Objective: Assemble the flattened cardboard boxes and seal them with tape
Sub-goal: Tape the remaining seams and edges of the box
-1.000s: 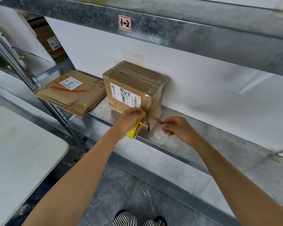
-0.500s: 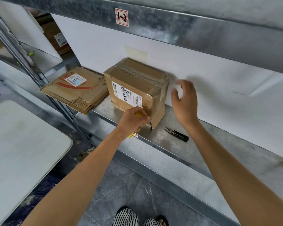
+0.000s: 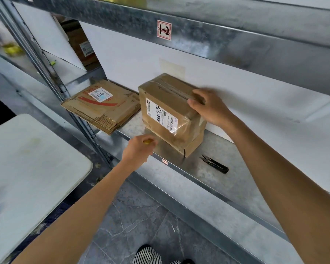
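A: Where the box stands, mid-shelf, near the white back panel: closed, clear tape over the top seam and corners, printed label on the front face. Contents?
B: Cannot tell. Flaps shut and taped, nothing inside shows.
A: Hands.
B: Right hand on the box's top right edge, fingers curled over the far side, thumb lying on the top. Left hand low at the shelf's front lip, just left of the box, not touching it. Its fingers are curled round the tape, only a yellow sliver showing.
A: Around it?
B: Flats, a stack of folded cartons, left of the box, overhanging the shelf's edge. Snips on the shelf just right of the box, apart from both hands. Table well to the left, lower.
A: Against half a second ago?
B: Right hand was in the air beside the box, fingers spread; now it grips. Left hand was pressed at the box's lower front corner; now it is off, drawn leftward. Snips unmoved since then. A second ago the right hand held them at that corner.
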